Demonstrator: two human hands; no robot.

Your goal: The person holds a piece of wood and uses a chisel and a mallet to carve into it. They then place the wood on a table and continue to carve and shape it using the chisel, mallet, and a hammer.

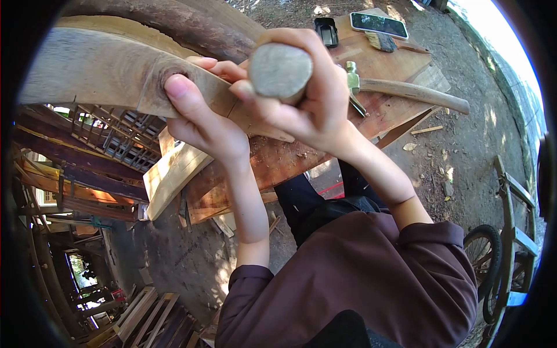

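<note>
My left hand (pixel 203 116) grips a long, curved wooden piece (pixel 98 72) at the upper left, its thumb lying beside a dark knot. Close beside it, my right hand (pixel 319 93) is wrapped round a thick handle, whose round, greyish end (pixel 281 71) faces the camera. The far part of that tool is hidden behind my fingers. Below both hands is a reddish-brown wooden work surface (pixel 278 165). A hammer (pixel 412 91) with a greenish head and wooden handle lies on it, right of my right hand.
A phone (pixel 379 25), a brush (pixel 383 43) and a small black tray (pixel 326 32) lie at the table's far end. A pale board (pixel 177 174) leans at the left. Stacked timber (pixel 145 316) is at the lower left, a bicycle wheel (pixel 486 258) at the right.
</note>
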